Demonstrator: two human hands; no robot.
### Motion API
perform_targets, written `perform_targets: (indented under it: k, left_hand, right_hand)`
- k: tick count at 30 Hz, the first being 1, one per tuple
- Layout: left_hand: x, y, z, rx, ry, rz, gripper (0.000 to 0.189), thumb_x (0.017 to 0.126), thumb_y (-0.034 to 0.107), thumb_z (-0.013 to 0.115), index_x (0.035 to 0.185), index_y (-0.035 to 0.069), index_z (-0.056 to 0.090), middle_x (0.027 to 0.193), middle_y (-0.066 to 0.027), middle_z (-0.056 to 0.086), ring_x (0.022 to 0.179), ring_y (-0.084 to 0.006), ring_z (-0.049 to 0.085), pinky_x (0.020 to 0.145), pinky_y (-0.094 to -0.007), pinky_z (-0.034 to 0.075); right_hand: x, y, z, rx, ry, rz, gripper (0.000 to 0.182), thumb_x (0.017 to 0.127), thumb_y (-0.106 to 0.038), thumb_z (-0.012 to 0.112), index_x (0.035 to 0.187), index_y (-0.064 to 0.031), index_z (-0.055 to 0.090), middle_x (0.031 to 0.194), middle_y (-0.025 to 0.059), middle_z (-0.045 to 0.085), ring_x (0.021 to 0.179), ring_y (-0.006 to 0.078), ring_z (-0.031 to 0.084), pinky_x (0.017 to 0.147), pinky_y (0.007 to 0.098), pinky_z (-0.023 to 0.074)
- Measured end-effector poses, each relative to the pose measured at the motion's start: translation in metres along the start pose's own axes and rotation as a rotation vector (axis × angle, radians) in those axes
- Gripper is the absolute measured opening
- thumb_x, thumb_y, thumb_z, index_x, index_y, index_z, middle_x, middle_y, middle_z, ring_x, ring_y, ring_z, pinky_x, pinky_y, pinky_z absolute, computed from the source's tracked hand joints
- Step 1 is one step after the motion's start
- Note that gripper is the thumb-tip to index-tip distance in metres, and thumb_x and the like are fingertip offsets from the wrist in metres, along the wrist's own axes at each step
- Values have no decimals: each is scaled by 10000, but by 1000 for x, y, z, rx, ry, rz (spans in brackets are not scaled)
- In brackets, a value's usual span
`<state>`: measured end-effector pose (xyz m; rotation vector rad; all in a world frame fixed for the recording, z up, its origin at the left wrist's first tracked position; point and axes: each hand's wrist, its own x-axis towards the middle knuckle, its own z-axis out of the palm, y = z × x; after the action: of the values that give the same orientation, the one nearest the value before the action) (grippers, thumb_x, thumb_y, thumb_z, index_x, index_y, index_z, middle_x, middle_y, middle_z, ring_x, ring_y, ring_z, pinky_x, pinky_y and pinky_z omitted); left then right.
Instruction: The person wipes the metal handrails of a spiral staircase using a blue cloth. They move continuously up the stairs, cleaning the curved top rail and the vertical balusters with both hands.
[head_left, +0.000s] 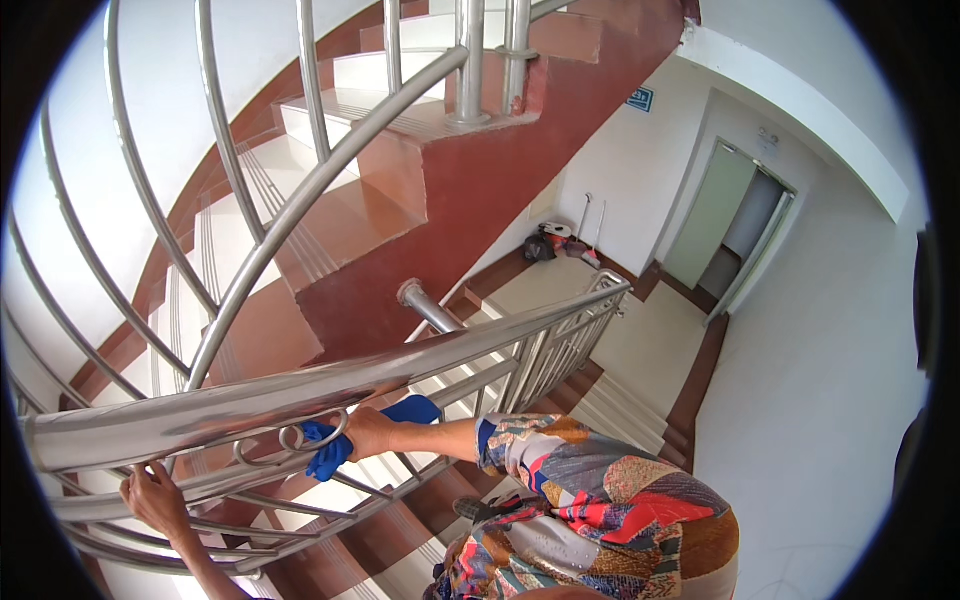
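My right hand (369, 435) is closed around a blue cloth (327, 452) and presses it at the metal ring ornaments (291, 439) under the handrail. A loose end of the cloth sticks out behind the wrist. The polished stainless-steel handrail (225, 409) curves across in front of me. At the lower left, my left hand (154, 502) has its fingers curled on the railing just below the handrail; part of that grip is hidden. Beneath the rings runs a thinner steel rail (217, 484) with several balusters below it.
Stairs (442, 491) with brown and cream tiles descend below the railing to a landing (645, 352). Another flight (360, 202) with steel balusters rises at upper left. A black bag (538, 248) and a broom (592, 257) stand by the wall. A green door (711, 214) is partly open.
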<state>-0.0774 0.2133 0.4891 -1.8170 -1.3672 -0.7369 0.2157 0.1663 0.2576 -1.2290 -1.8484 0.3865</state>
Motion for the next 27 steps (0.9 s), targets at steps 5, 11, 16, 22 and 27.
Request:
perform_targets:
  k: [5, 11, 16, 22, 27]
  left_hand:
    - [-1, 1, 6, 20, 21, -43, 283, 870, 186, 536, 676, -21, 526, 567, -151, 526, 613, -326, 508, 828, -412, 410]
    - [-3, -8, 14, 22, 53, 9, 286, 874, 195, 538, 680, -15, 526, 574, -159, 531, 633, -334, 513, 835, -420, 408]
    - [-5, -10, 7, 46, 10, -17, 250, 881, 184, 526, 737, -17, 562, 595, -162, 553, 652, -338, 522, 822, -413, 409]
    - [-1, -1, 7, 61, 28, 43, 215, 890, 163, 504, 822, -13, 608, 668, -168, 593, 682, -338, 533, 793, -417, 404]
    - [-3, 3, 26, -9, -35, 38, 245, 890, 172, 504, 791, -16, 623, 729, -177, 609, 722, -338, 537, 799, -415, 406]
  right_hand:
    - [21, 36, 14, 210, -152, -216, 639, 530, -213, 814, 1111, -86, 580, 915, 114, 682, 896, 277, 651, 784, 363, 516]
    - [27, 30, 3, 465, -462, -94, 558, 542, -209, 825, 1063, -116, 647, 1001, 88, 684, 918, 220, 643, 810, 333, 502]
    - [11, 9, -2, 217, -255, -36, 519, 592, -256, 794, 1069, -134, 629, 849, 97, 690, 823, 283, 658, 742, 357, 516]
    - [-27, 16, 15, -54, 284, 13, 434, 593, -204, 765, 952, -39, 587, 878, 133, 615, 883, 323, 595, 806, 418, 453]
    - [-57, 87, 5, -101, 299, -43, 429, 587, -248, 761, 898, -36, 555, 823, 121, 596, 830, 311, 601, 767, 420, 445]
